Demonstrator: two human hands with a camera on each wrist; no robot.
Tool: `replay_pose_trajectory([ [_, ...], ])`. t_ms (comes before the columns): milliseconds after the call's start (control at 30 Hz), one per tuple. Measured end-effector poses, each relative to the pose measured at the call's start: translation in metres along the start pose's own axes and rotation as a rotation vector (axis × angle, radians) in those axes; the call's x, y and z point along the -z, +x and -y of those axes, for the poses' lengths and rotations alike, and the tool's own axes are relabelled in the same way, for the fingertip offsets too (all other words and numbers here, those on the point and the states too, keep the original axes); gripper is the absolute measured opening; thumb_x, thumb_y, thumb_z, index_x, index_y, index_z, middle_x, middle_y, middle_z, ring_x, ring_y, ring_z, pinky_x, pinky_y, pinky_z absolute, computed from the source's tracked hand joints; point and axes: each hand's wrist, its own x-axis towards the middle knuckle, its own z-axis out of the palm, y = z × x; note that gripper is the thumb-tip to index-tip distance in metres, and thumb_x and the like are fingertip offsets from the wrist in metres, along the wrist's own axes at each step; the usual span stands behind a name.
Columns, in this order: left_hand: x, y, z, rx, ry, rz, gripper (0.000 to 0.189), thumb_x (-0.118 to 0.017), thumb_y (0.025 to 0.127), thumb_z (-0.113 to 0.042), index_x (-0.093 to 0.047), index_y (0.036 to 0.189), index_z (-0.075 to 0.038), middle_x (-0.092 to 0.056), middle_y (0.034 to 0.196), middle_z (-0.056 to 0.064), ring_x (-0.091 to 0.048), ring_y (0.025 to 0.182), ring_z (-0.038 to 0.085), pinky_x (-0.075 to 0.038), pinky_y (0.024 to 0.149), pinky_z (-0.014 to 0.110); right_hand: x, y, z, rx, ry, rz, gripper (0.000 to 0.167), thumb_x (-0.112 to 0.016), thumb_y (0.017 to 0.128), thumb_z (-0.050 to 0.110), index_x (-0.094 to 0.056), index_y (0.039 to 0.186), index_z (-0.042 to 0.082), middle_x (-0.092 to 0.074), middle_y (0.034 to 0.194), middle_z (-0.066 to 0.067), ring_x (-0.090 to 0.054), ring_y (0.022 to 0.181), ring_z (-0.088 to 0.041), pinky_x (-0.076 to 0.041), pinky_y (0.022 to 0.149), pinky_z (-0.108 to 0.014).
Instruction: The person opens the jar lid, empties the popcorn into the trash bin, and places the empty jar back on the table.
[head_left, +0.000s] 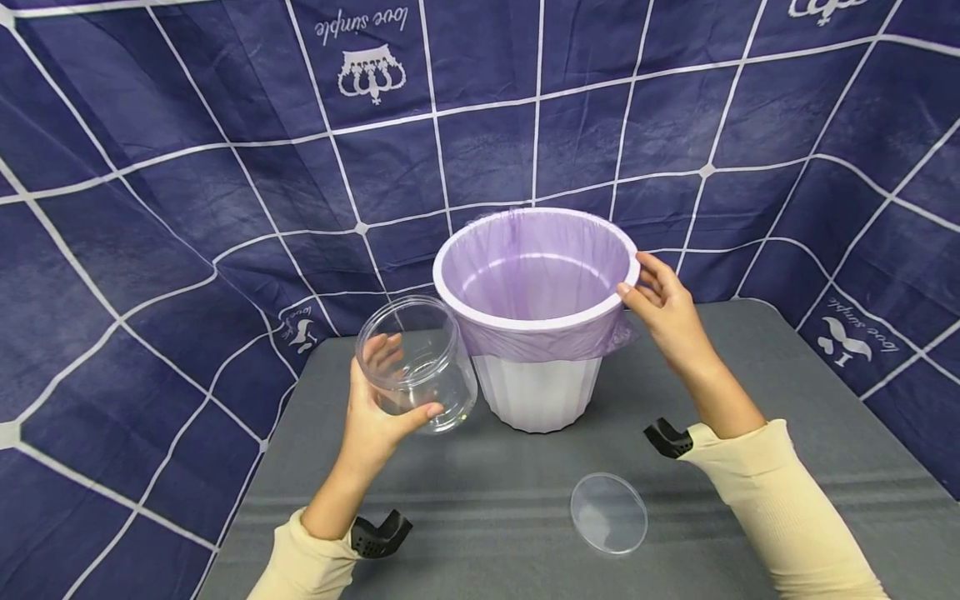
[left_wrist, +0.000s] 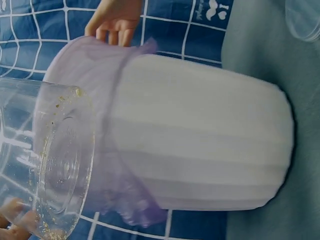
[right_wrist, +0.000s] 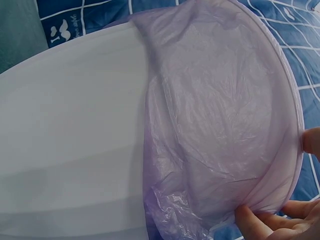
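Note:
A clear plastic jar (head_left: 453, 387), its mouth uncovered, is tilted in my left hand (head_left: 372, 421), which grips it round the side just left of the bin. Small yellowish crumbs cling near the jar's base (left_wrist: 67, 165) in the left wrist view. My right hand (head_left: 670, 321) holds the rim of a white trash bin (head_left: 536, 392) on its right side, thumb and fingers at the edge. A thin purple bag (head_left: 525, 340) lines the bin and folds down over its outside. The bin stands upright, and no contents show inside.
On the grey table (head_left: 480, 533), a round clear lid (head_left: 609, 513) lies flat in front of the bin. A blue cloth (head_left: 487, 150) with white grid lines hangs behind and at both sides. Black wrist mounts (head_left: 381, 535) sit at both cuffs.

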Motion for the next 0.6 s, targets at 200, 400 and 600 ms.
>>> replay_pose_trajectory([
  [200, -0.006, -0.017, 0.014, 0.038, 0.0, 0.015, 0.094, -0.078, 0.056, 0.008, -0.024, 0.132, 0.003, -0.036, 0.133, 0.016, -0.034, 0.121, 0.03, -0.032, 0.098, 0.035, 0.0, 0.0, 0.0, 0.007, 0.001, -0.006, 0.06, -0.054, 0.088, 0.011, -0.024, 0.138, -0.003, -0.035, 0.131, -0.028, -0.038, 0.117, -0.038, -0.038, 0.085, -0.013],
  [400, -0.02, -0.034, 0.009, 0.096, 0.08, 0.037, 0.095, -0.079, 0.054, 0.007, -0.023, 0.131, 0.007, -0.035, 0.132, 0.023, -0.033, 0.121, 0.037, -0.03, 0.097, 0.046, -0.001, 0.0, 0.0, 0.01, 0.014, -0.006, 0.06, -0.054, 0.088, 0.011, -0.024, 0.138, -0.004, -0.033, 0.131, -0.031, -0.035, 0.117, -0.041, -0.039, 0.086, -0.013],
  [600, -0.028, -0.049, 0.026, 0.131, 0.08, 0.071, 0.097, -0.081, 0.055, 0.003, -0.024, 0.133, 0.002, -0.034, 0.133, 0.023, -0.032, 0.122, 0.038, -0.029, 0.098, 0.049, -0.002, 0.001, -0.001, 0.02, 0.035, -0.015, 0.06, -0.055, 0.088, 0.01, -0.025, 0.137, -0.005, -0.033, 0.13, -0.033, -0.041, 0.115, -0.034, -0.039, 0.085, -0.013],
])
